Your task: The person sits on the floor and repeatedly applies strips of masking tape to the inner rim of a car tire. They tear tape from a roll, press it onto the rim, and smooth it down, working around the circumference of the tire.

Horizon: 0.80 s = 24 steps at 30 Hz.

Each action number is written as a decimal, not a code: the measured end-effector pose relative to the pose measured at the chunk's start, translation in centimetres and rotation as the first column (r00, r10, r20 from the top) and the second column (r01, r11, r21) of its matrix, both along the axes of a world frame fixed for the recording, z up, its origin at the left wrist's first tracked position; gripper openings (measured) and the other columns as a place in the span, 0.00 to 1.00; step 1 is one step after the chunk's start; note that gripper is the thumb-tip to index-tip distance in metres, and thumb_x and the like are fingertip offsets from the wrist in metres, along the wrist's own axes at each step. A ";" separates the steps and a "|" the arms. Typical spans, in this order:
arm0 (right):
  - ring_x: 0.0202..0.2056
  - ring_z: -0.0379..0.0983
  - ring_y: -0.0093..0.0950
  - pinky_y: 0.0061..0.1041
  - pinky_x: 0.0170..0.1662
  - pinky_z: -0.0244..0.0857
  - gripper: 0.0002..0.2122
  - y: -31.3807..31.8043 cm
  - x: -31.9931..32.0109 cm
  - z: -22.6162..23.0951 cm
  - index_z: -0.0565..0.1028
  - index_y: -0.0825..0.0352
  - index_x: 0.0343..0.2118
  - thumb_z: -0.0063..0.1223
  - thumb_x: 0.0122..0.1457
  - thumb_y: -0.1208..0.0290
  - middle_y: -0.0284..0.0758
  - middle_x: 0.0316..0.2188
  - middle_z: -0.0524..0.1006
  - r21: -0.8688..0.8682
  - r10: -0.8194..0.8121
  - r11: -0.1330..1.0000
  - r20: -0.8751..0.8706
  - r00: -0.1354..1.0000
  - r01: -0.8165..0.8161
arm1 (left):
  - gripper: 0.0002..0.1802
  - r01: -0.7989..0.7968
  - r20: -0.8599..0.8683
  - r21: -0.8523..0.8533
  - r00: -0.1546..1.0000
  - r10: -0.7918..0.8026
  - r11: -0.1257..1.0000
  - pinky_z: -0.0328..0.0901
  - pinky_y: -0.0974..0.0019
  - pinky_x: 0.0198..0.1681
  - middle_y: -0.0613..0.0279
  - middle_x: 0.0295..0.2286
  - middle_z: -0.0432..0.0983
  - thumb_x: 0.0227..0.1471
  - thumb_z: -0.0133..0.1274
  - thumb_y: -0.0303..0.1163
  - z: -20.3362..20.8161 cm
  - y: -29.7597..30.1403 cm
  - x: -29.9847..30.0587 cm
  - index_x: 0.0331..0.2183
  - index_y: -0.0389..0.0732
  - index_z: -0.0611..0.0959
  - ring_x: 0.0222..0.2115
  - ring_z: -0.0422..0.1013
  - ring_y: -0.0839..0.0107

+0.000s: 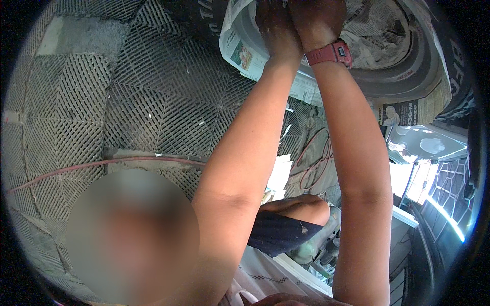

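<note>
The grey wheel [426,64] is at the upper right, edged with newspaper [304,87]. The left hand [278,30] and right hand [319,20] are together over its left part; finger opening and any hold of the grip cannot be determined. A red hose [127,159] crosses the floor matting [163,97].

Both arms are stretched forward and held nearly straight, the left forearm [252,140] being slanted inward and the right forearm [352,132] being held more upright in the view. A skin crease is shown at the left elbow [227,201]. The left hand [278,28] and right hand [321,20] are brought close together, darkened by shadow; the fingers are cut off by the upper edge, so their grip cannot be judged.
</note>
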State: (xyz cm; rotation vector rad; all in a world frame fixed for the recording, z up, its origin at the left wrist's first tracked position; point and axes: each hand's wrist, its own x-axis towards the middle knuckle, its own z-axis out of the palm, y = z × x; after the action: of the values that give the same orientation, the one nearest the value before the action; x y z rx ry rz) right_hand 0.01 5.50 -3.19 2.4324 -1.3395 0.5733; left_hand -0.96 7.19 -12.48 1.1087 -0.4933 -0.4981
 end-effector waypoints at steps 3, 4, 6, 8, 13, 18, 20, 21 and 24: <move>0.34 0.82 0.48 0.42 0.39 0.76 0.09 0.0 -0.2 0.2 0.86 0.66 0.35 0.61 0.57 0.67 0.48 0.31 0.84 -0.019 0.020 1.000 0.001 1.000 -0.020 | 0.25 -0.003 0.051 -0.015 0.999 0.003 1.000 0.64 0.46 0.57 0.35 0.54 0.71 0.63 0.50 0.29 0.2 0.5 0.2 0.59 0.32 0.73 0.55 0.68 0.39; 0.34 0.82 0.48 0.42 0.39 0.76 0.09 -0.1 -0.1 0.3 0.86 0.66 0.35 0.62 0.57 0.67 0.48 0.30 0.84 -0.035 0.028 0.999 -0.016 0.999 -0.029 | 0.25 -0.008 0.079 -0.012 0.997 0.009 1.000 0.65 0.45 0.56 0.35 0.54 0.71 0.63 0.51 0.29 0.1 0.5 0.2 0.59 0.32 0.73 0.54 0.68 0.38; 0.33 0.82 0.48 0.42 0.38 0.76 0.08 -0.3 0.1 0.4 0.85 0.67 0.35 0.62 0.57 0.68 0.48 0.30 0.84 -0.057 0.011 0.998 -0.013 1.000 -0.012 | 0.26 -0.031 0.088 -0.002 0.996 0.031 1.000 0.64 0.45 0.56 0.35 0.53 0.71 0.62 0.52 0.30 0.0 0.3 0.3 0.59 0.32 0.73 0.54 0.68 0.37; 0.33 0.82 0.47 0.42 0.38 0.76 0.08 -0.3 0.3 0.4 0.85 0.67 0.34 0.63 0.57 0.68 0.48 0.30 0.84 -0.067 -0.045 0.997 0.027 0.999 0.047 | 0.27 -0.001 0.076 0.010 0.997 0.000 1.000 0.64 0.44 0.56 0.34 0.53 0.71 0.61 0.53 0.30 0.2 0.3 0.4 0.60 0.32 0.73 0.54 0.68 0.37; 0.32 0.83 0.47 0.41 0.36 0.76 0.07 -0.7 0.0 0.4 0.84 0.67 0.34 0.63 0.56 0.70 0.47 0.29 0.84 -0.037 0.059 0.998 0.111 0.992 -0.055 | 0.27 -0.071 0.166 0.051 0.984 0.062 0.996 0.62 0.42 0.60 0.33 0.56 0.69 0.63 0.52 0.33 -0.5 -0.1 0.2 0.61 0.32 0.72 0.57 0.66 0.35; 0.32 0.83 0.47 0.39 0.36 0.76 0.06 -1.5 -0.6 0.5 0.84 0.68 0.32 0.63 0.57 0.70 0.46 0.28 0.84 -0.115 0.123 0.988 0.145 0.982 -0.106 | 0.28 -0.064 0.195 0.102 0.980 0.043 0.993 0.59 0.40 0.62 0.30 0.58 0.67 0.64 0.48 0.34 -0.3 0.1 -0.1 0.62 0.30 0.71 0.59 0.63 0.34; 0.32 0.83 0.47 0.39 0.36 0.76 0.06 -2.0 -0.5 0.3 0.83 0.68 0.32 0.63 0.57 0.71 0.46 0.28 0.84 -0.163 0.047 0.986 0.091 0.995 -0.032 | 0.29 -0.067 0.202 0.102 0.978 0.045 0.993 0.59 0.40 0.62 0.29 0.58 0.67 0.64 0.47 0.33 -0.2 0.1 0.0 0.62 0.30 0.70 0.60 0.63 0.34; 0.32 0.83 0.47 0.39 0.36 0.76 0.06 -2.2 -0.5 0.2 0.83 0.68 0.31 0.63 0.57 0.71 0.46 0.28 0.84 -0.172 0.040 0.985 0.091 0.995 -0.023 | 0.29 -0.059 0.200 0.086 0.979 0.041 0.995 0.59 0.41 0.62 0.29 0.58 0.66 0.63 0.47 0.33 -0.2 0.0 0.2 0.62 0.30 0.70 0.60 0.63 0.34; 0.32 0.83 0.47 0.40 0.36 0.76 0.06 -2.5 -0.6 0.1 0.84 0.68 0.31 0.63 0.57 0.70 0.46 0.28 0.84 -0.169 0.025 0.986 0.120 0.992 -0.004 | 0.29 -0.015 0.192 0.094 0.981 -0.003 0.995 0.60 0.41 0.62 0.30 0.58 0.67 0.62 0.47 0.31 0.2 0.1 0.5 0.62 0.30 0.70 0.59 0.63 0.35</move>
State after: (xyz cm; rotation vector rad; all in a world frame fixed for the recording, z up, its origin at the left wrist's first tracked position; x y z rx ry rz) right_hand -0.55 3.03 -3.10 2.3050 -1.2644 0.8165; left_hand -0.43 7.27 -12.31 1.2562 -0.6396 -0.4144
